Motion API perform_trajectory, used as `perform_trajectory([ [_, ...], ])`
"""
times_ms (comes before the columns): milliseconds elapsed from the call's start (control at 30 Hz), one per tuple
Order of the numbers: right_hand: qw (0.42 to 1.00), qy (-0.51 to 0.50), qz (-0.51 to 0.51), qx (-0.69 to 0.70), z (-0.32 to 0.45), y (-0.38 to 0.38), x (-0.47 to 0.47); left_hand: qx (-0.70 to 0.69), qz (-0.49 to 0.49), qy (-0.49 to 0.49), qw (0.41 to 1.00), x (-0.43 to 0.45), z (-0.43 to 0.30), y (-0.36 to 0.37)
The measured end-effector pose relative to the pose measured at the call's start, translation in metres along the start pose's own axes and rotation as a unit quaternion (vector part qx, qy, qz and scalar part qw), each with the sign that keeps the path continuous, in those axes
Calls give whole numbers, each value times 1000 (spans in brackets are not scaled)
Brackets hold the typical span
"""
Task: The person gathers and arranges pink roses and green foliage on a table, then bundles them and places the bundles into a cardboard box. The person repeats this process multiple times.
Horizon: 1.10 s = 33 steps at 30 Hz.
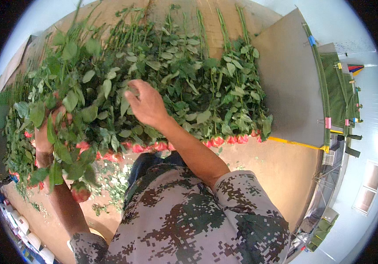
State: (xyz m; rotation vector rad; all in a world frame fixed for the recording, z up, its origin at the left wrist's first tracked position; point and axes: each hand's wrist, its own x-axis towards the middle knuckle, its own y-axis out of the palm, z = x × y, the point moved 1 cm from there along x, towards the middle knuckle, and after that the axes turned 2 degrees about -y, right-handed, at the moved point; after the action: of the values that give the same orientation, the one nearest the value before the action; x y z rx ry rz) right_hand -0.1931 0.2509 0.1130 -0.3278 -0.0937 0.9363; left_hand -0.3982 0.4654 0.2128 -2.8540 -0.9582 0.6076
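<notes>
A long-stemmed rose with a pink-red bloom [80, 191] is raised above the pile, its bloom hanging downward in front of my left forearm. My left hand [60, 114] grips it among the leaves, which cover most of my fingers and the point of contact. My right hand [147, 102] hovers over the middle of the foliage, thumb and fingers apart, with nothing in it. Beneath both hands, many cut roses [179, 89] lie side by side. Their leafy stems point away from me, and a row of pink-red blooms [218, 141] lines the near edge.
A grey panel [291, 82] with a yellow lower edge borders the roses on the right. Green fabric holders [334, 76] with coloured clips stand beyond it. Fallen leaves [113, 181] litter the floor by my legs. White containers [20, 222] line the lower left.
</notes>
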Motion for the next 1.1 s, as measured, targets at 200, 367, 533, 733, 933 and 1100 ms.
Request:
perform_trajectory([
  [200, 972, -39, 75, 221, 13, -46, -49, -184, 41, 84, 978, 35, -22, 187],
  [367, 984, 10, -79, 156, -41, -125, -76, -58, 59, 146, 986, 54, -31, 282],
  [533, 979, 60, -137, -139, -131, -165, -97, -120, 78, 33, 989, 44, 4, 282],
  [733, 950, 185, -127, -219, -175, -160, -86, -130, 68, -53, 988, 9, 40, 272],
  [933, 947, 207, -143, -201, -165, -158, -85, -120, 69, -65, 988, -5, 55, 269],
  [1100, 943, 174, -111, -262, -168, -159, -92, -112, 53, -47, 991, -9, 61, 261],
])
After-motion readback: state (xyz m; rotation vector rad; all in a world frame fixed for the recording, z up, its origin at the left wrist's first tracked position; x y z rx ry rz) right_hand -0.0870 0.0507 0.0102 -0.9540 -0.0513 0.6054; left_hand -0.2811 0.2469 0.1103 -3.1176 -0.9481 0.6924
